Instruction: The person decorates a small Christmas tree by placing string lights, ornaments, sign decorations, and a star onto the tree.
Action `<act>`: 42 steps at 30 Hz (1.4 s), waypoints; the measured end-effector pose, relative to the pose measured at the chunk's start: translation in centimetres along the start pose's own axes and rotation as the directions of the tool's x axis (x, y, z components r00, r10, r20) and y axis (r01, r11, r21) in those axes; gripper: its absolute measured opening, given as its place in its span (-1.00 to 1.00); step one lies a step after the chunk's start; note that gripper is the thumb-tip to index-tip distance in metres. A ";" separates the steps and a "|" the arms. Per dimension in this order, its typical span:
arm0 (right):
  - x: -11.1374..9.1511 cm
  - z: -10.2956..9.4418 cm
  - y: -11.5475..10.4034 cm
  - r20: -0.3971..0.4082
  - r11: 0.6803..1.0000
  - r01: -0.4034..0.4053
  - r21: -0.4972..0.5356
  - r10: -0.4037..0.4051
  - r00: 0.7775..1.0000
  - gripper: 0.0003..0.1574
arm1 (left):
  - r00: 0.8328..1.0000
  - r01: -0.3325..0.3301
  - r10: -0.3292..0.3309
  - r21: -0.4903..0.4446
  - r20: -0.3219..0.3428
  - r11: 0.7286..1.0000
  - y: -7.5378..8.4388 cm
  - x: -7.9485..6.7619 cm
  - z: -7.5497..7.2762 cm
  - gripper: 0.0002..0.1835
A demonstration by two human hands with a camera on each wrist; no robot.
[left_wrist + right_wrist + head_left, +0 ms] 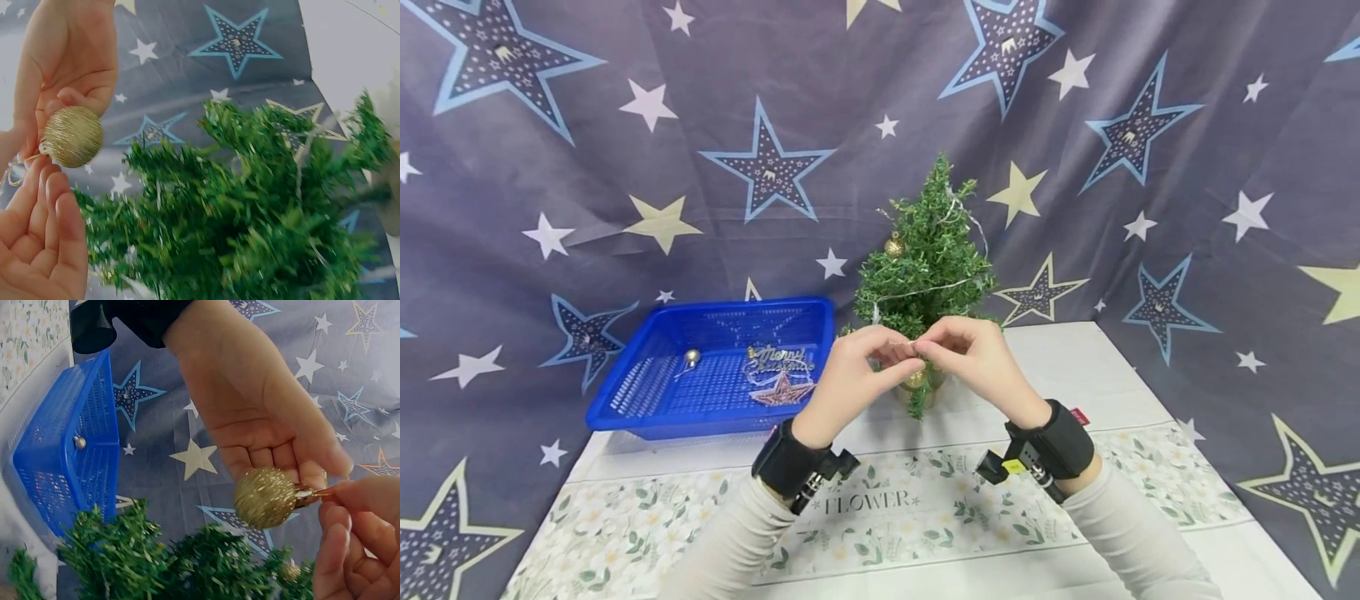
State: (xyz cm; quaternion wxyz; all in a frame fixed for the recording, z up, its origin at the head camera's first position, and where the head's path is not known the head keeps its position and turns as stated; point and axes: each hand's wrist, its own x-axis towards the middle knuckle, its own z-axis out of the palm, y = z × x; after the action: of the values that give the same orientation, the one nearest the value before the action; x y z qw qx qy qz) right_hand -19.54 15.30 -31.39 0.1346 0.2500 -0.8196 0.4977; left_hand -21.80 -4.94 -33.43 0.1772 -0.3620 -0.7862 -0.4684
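A gold glitter ball ornament (264, 497) hangs by its thin thread from the fingers, in front of the tree. My right hand (981, 358) pinches the thread between thumb and fingers, above the ball's cap. Beside it my left hand (857, 375) reaches to the same thread, its thumb apart from the index finger. In the left wrist view, the ball (72, 137) is close to both hands' fingertips. Behind the hands stands a small green Christmas tree (928, 258), with a gold ball (894, 246) and a pale light string (925, 292) on it.
To the left is a blue plastic basket (617, 392). It contains a gold ball (692, 357), a "Merry Christmas" sign (781, 358) and a pink star (782, 390). A floral runner (880, 500) crosses the white table (1060, 358); a star-patterned curtain (820, 75) hangs behind.
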 end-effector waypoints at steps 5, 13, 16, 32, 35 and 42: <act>-0.6 -0.9 0.3 -0.060 0.998 0.038 -0.039 -0.041 0.997 -0.91 | 0.999 0.035 -0.035 -0.014 -0.032 0.999 0.6 0.8 1.4 -0.88; -1.3 -3.4 1.5 -0.087 0.999 -0.016 -0.032 0.013 0.996 -0.90 | 0.999 0.040 -0.042 -0.088 -0.019 0.995 1.2 2.5 2.8 -0.91; -1.2 -4.4 2.1 -0.095 0.999 -0.034 -0.006 0.034 0.995 -0.87 | 1.000 0.013 -0.014 -0.053 -0.020 0.998 1.3 3.5 3.5 -0.91; 1.5 -8.8 5.2 -0.245 0.989 -0.127 0.074 0.142 0.959 -0.75 | 0.999 0.028 -0.017 0.289 -0.042 0.957 4.0 9.4 7.4 -0.85; 2.0 -9.1 5.6 -0.257 0.989 -0.114 0.096 0.135 0.957 -0.74 | 0.999 0.042 -0.029 0.368 -0.042 0.929 4.4 10.2 7.6 -0.84; 3.5 -9.3 6.2 -0.291 0.988 -0.122 0.098 0.146 0.945 -0.68 | 0.994 0.103 -0.071 0.474 -0.084 0.874 3.9 12.0 8.4 -0.83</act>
State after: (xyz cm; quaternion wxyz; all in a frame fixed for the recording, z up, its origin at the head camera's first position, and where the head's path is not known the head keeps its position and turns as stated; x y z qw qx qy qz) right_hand -26.10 24.90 -30.03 0.2124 0.1211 -0.7848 0.5695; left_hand -26.48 8.31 -27.80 0.2649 -0.2563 -0.8868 -0.2789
